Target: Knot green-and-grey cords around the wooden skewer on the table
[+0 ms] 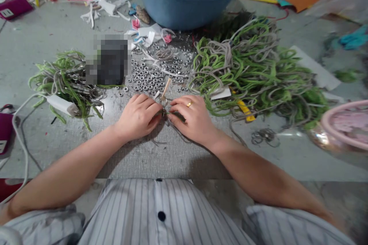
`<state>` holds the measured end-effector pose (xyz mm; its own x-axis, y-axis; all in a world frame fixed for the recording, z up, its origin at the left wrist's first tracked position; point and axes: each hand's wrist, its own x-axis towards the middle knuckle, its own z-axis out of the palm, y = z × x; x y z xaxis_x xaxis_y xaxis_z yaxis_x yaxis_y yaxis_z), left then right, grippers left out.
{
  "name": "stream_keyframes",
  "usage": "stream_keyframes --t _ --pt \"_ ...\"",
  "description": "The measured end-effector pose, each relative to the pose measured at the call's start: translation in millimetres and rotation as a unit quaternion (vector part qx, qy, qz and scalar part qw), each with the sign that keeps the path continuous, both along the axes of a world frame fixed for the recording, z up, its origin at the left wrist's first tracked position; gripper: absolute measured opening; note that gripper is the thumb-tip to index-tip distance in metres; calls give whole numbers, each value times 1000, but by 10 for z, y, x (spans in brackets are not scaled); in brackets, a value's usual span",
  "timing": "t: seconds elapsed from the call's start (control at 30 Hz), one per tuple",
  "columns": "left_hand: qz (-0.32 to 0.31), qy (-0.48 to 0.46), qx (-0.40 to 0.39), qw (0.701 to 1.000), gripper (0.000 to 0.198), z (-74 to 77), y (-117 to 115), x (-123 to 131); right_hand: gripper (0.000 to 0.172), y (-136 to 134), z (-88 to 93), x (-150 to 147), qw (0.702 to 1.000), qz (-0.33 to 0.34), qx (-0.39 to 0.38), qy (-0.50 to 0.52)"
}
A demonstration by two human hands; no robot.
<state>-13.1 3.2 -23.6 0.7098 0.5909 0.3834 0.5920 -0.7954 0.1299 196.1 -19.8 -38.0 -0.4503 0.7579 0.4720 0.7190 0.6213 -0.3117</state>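
At the front middle of the table my left hand and my right hand almost meet, fingers pinched. Between the fingertips is a small metal ring, with a dark little part under it that I cannot make out. A grey cord trails down from my right fingers, and a bit of green shows beneath them. My left thumb and forefinger close on the ring's lower end. Just beyond the hands lie a thin wooden stick and many loose metal nuts.
A heap of green and grey cords spreads to the right, near a pink-rimmed basket. On the left, a smaller bundle of cords with metal parts lies beside a white block with a cable. A blue basin stands behind, among scraps.
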Motion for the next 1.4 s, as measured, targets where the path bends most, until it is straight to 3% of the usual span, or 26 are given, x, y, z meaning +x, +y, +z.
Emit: stream_keyframes --t 0.37,0.67,0.9,1.23,1.4 --pt "-6 45 1 999 18 -77 8 -12 17 33 -29 8 998 45 -38 -23" --pt "-7 39 -27 999 21 -71 8 -20 13 28 -24 34 999 31 -44 -8" --pt "2 4 -36 999 21 -53 4 -11 15 30 41 47 993 109 -38 -9" --pt "47 6 -34 998 19 -62 -7 -11 20 53 -22 68 997 56 -45 -17" --pt "16 -1 -48 999 22 -76 7 -22 23 51 -21 62 997 54 -24 -42"
